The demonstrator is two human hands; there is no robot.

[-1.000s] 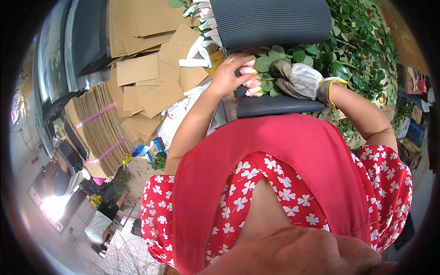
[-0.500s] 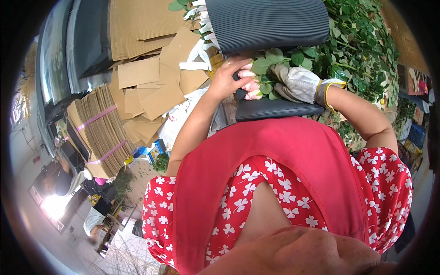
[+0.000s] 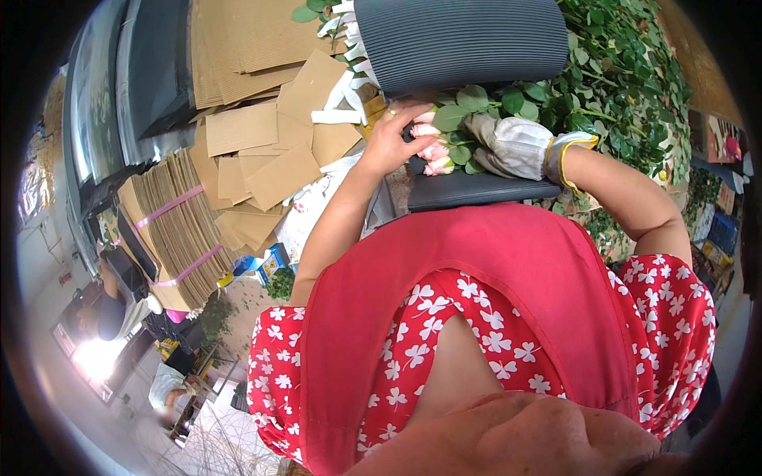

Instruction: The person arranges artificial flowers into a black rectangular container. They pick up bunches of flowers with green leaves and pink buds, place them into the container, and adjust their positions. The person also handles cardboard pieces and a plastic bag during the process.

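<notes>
My left hand (image 3: 397,133), bare with a ring, curls its fingers round a row of pink rose heads (image 3: 435,151). My right hand (image 3: 508,145), in a grey-white glove with yellow trim, is closed over the leafy stems (image 3: 454,115) just right of the blooms; its fingertips are partly hidden. The roses lie on a dark pad (image 3: 476,189), below a black ribbed mat (image 3: 460,36).
Cut cardboard pieces (image 3: 242,135) and a strapped stack (image 3: 163,234) lie at left, near white strips (image 3: 337,103). A mass of leafy stems (image 3: 627,95) covers the right side. Other people, including one in white (image 3: 167,385), are at the lower left.
My hands stay at the roses with only very slight shifts, and the whole view has moved a little. The person in white at lower left has changed posture.
</notes>
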